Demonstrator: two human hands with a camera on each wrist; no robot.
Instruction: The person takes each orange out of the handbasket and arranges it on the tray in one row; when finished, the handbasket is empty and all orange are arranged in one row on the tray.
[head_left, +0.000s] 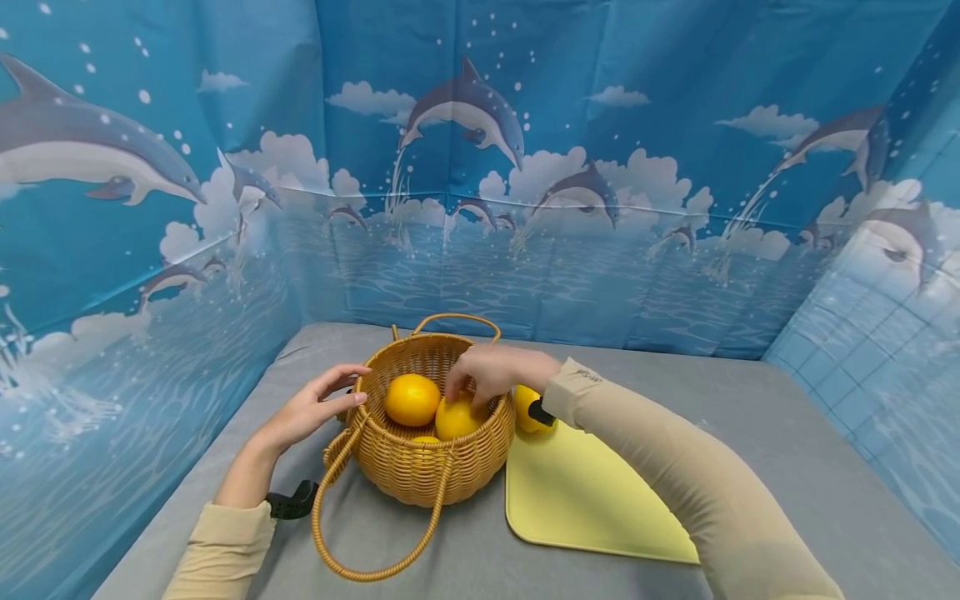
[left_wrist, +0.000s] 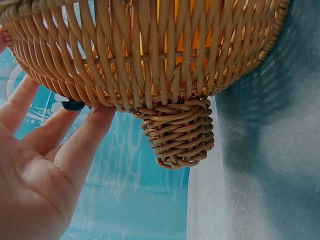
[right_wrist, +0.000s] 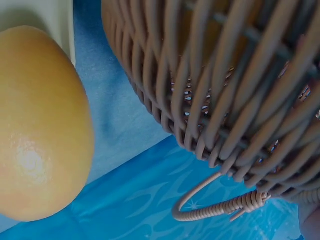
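A round wicker basket (head_left: 431, 475) stands on the grey surface, with several smooth yellow fruits inside. One yellow fruit (head_left: 412, 400) lies toward the left inside it, and another shows only its top near the front rim. My right hand (head_left: 491, 371) reaches over the right rim, its fingers bent down around a yellow fruit (head_left: 459, 419) inside. My left hand (head_left: 311, 408) is at the left rim, fingers nearly straight; in the left wrist view its fingertips (left_wrist: 102, 115) touch the wicker. Outside the basket, an oval yellow fruit (right_wrist: 40, 125) lies on its right, partly hidden by my wrist in the head view.
A pale yellow board (head_left: 585, 500) lies right of the basket, partly under my right forearm. One looped handle (head_left: 375, 575) hangs toward the front; the other handle (head_left: 459, 316) stands at the back. A blue dolphin-print curtain (head_left: 562, 275) encloses the grey surface (head_left: 720, 400).
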